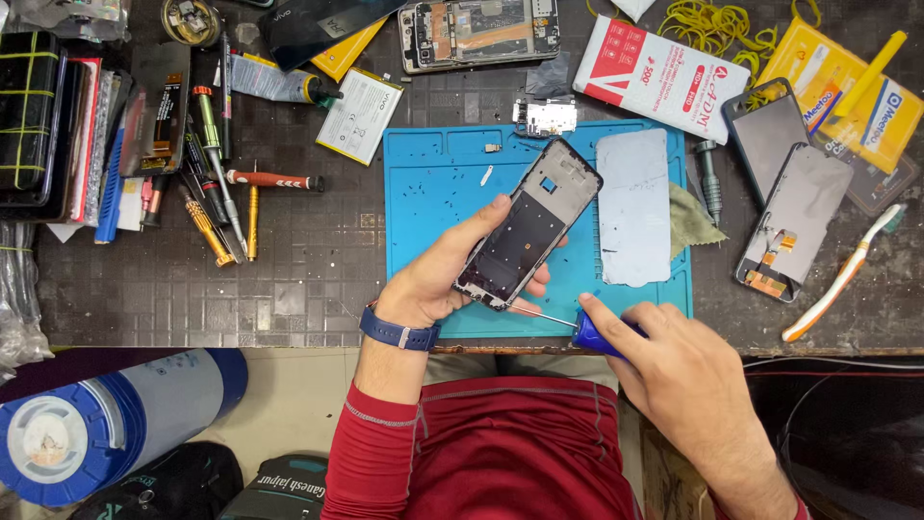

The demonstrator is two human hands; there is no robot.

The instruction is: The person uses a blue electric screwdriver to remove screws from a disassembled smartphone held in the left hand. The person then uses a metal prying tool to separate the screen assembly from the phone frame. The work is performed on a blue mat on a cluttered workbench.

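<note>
The left hand (433, 284) grips a stripped phone frame (529, 223), tilted above the blue work mat (423, 183), fingers wrapped along its lower edge. The right hand (679, 371) is closed around a blue-handled screwdriver (589, 334), whose thin tip touches the frame's bottom corner. Just beside the frame a grey back panel (633, 207) lies on the mat. Farther out on the dark table (289, 279) lie more screwdrivers (226, 207), a white battery (359, 114) and a toothbrush (842, 274).
</note>
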